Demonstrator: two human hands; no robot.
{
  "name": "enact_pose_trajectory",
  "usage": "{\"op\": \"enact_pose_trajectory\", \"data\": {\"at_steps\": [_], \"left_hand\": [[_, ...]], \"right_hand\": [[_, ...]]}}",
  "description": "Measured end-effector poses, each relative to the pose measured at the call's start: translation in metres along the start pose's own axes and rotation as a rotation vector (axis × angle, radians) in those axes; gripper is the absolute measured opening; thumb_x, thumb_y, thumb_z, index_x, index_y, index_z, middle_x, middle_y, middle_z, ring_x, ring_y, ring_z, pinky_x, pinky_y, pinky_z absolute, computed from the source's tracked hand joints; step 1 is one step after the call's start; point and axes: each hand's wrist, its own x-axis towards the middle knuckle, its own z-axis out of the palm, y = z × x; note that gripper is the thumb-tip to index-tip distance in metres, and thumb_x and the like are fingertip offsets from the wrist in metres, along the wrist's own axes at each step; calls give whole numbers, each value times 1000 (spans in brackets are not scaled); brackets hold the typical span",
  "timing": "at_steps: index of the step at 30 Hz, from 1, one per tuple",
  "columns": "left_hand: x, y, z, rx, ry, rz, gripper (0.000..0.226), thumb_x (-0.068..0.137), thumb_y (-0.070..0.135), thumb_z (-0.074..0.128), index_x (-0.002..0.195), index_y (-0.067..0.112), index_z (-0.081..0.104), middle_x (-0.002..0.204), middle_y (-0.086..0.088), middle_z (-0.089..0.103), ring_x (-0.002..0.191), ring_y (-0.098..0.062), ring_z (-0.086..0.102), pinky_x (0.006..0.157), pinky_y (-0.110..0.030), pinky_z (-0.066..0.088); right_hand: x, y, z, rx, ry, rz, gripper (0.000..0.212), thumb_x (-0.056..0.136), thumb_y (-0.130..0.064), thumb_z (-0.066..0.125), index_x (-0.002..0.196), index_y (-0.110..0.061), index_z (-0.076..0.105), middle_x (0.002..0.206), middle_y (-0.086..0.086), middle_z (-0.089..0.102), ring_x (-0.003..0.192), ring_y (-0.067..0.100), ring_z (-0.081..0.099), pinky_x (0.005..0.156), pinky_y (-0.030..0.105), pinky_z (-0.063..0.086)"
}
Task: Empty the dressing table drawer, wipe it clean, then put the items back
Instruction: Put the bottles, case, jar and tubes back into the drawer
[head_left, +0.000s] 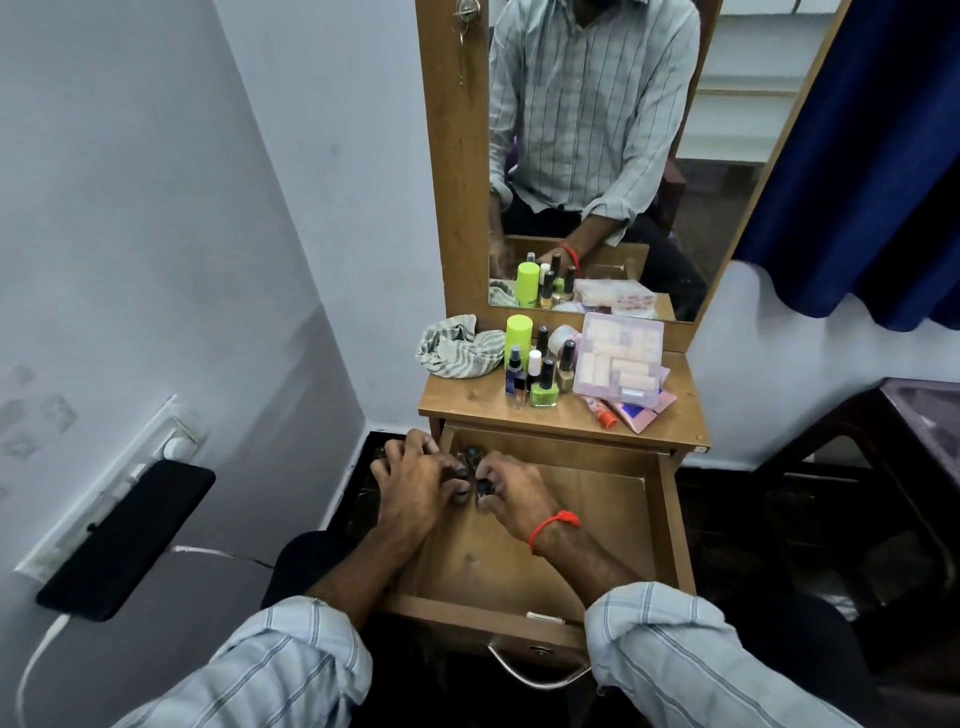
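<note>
both hands' fingers (457, 475) pinch dark-capped bottles (471, 454) at the drawer (571, 519) back-left corner.

- Drawer (613, 525) pulled open; left hand (410, 488) and right hand (511, 491) meet at its back left corner, fingers closed around small dark bottles (480, 480).
- Worktop (675, 421) carries cloth (457, 345), green can (518, 338), nail polishes (544, 382), clear box (621, 364).
</note>
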Motion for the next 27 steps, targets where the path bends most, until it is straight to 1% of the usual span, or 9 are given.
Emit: {"op": "enact_pose_trajectory", "data": {"at_steps": [3,6,8,10,12,14,17,21,27], "left_hand": [[-1,-1,-1,-41,-42,-30,38,85,56,70,122,47,68,132,4,40,121,-22,30,102,-44,28],[-5,-1,-14,-56,-111,-23,53,81,60,73,131,51,58,128,6,37,124,-23,30,103,-46,27],[-7,3,-29,-116,-90,-4,53,81,52,77,130,52,56,121,10,36,124,-22,32,102,-46,26],[-3,13,-47,-211,-12,23,50,84,40,77,129,50,58,118,10,42,124,-20,36,106,-47,29],[10,26,-64,-330,95,88,47,87,34,75,131,42,61,115,9,49,120,-20,46,109,-48,37],[30,45,-76,-457,172,160,47,89,33,75,134,33,62,114,6,56,108,-19,56,100,-48,51],[58,75,-80,-500,196,223,49,91,35,74,138,31,59,116,2,59,97,-15,60,89,-42,58],[80,94,-67,-424,158,230,45,94,45,67,136,29,61,128,-4,60,117,-19,58,98,-39,53],[89,99,-66,-414,266,204,19,94,17,71,112,19,74,114,-5,70,106,-19,64,95,-35,54]], "right_hand": [[-3,2,1,-9,-16,-5,38,80,-14,77,109,-27,55,106,-5,57,92,10,53,82,29,51],[-11,-2,-14,10,12,-71,31,84,-17,72,108,-28,54,106,-5,54,89,7,52,80,24,48],[-18,-7,-35,23,121,-145,18,91,-16,63,105,-25,57,101,-7,55,84,4,53,75,16,48],[-21,-14,-64,-6,298,-163,10,95,-20,57,103,-26,58,97,-11,53,81,-1,52,71,16,49],[-13,-18,-93,-12,485,-156,11,96,-21,57,106,-24,59,98,-9,52,78,0,49,71,17,48],[2,-20,-118,-18,591,-152,17,95,-19,60,112,-22,60,100,-3,54,81,6,50,74,23,49],[24,-17,-135,-98,545,-106,27,92,-19,65,118,-16,62,109,4,57,95,13,53,85,33,50],[34,-14,-131,-158,450,-76,32,91,-23,68,122,-16,60,116,7,61,106,20,57,91,34,49],[37,-13,-126,-66,500,-71,25,90,-17,70,114,-16,65,107,5,69,89,12,58,84,29,53]]}}
